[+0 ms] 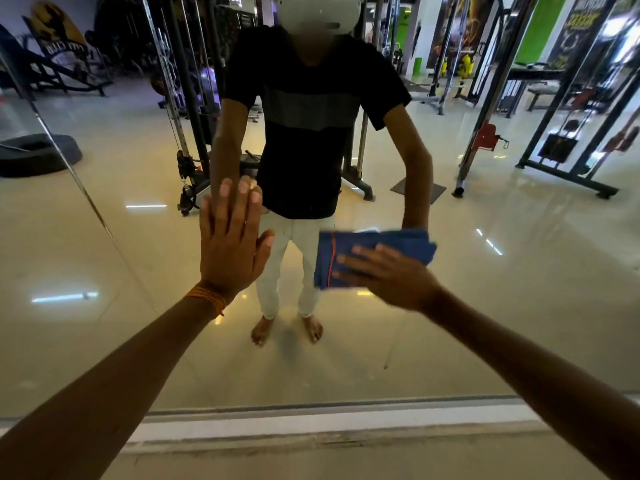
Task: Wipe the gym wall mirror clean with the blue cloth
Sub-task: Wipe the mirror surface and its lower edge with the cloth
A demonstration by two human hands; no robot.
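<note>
- A person's right hand presses the folded blue cloth against the gym wall mirror, fingers laid straight across it rather than curled round it.
- The left hand, with an orange thread band at the wrist, rests palm and straight fingers flat on the glass just left of the cloth, holding nothing.
- The wiping step appears to be in hand, at mid-height of the pane.
- The next move likely calls for firm, even pressure as the cloth sweeps sideways, with the bracing hand kept out of its path.
</note>
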